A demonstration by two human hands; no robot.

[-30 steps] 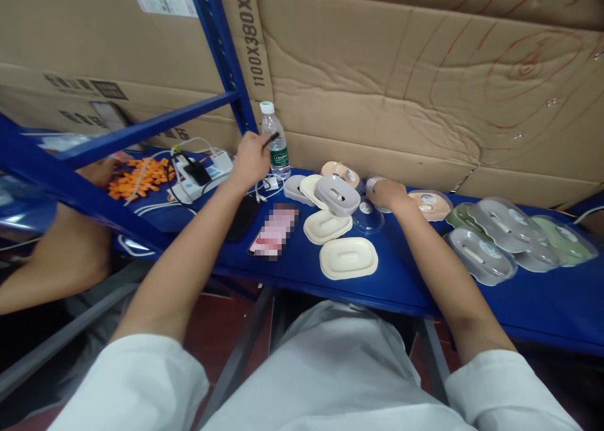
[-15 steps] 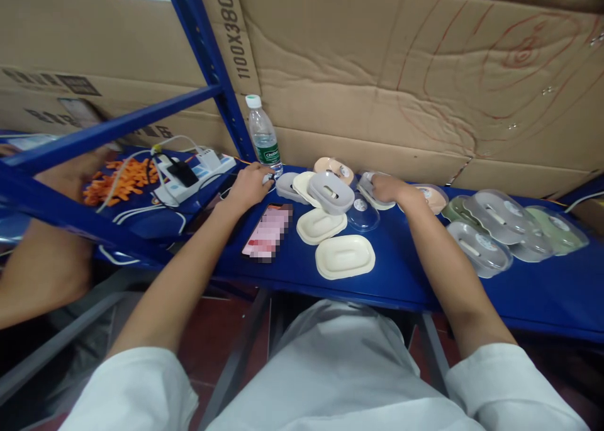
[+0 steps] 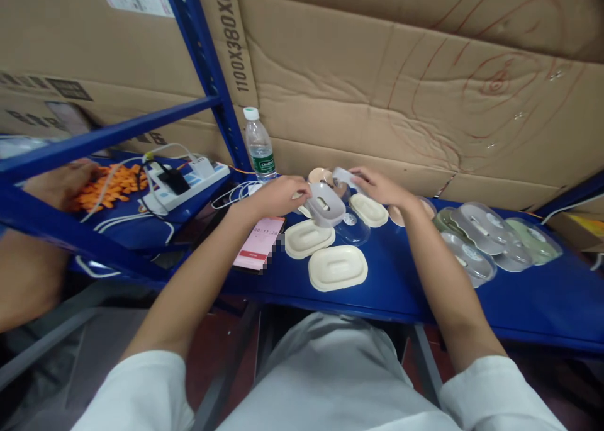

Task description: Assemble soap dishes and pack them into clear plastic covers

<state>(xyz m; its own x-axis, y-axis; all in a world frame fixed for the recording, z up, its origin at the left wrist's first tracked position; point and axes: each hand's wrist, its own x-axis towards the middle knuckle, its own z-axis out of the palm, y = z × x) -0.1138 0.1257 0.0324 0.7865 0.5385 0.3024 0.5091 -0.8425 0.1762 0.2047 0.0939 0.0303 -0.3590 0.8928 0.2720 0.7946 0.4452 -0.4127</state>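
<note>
My left hand [image 3: 283, 195] has its fingers closed at the left rim of a grey oval dish with a slot [image 3: 325, 206]. In my right hand [image 3: 372, 184] is a pale, see-through piece [image 3: 343, 177], pinched at its right end and lifted off the table. Just below that hand lies a cream oval dish [image 3: 369, 211]. Nearer me are two more cream dishes, one [image 3: 310, 239] beside the grey dish and one [image 3: 338, 268] in front. A clear cover [image 3: 353, 228] lies to the right of the grey dish, and a peach dish [image 3: 321, 175] sits behind it.
A phone [image 3: 258, 245] lies left of the dishes, with a water bottle [image 3: 260, 148] behind. Covered grey and green dishes [image 3: 486, 226] are piled at right on the blue table [image 3: 401, 280]. Beyond the blue frame [image 3: 201, 60] are a power strip [image 3: 184, 189], orange pieces [image 3: 106, 189] and another person's arm [image 3: 33, 267].
My left hand has moved right, from beside the bottle to the grey dish. My right hand has lifted the see-through piece leftward, leaving a cream dish uncovered. The view has shifted slightly.
</note>
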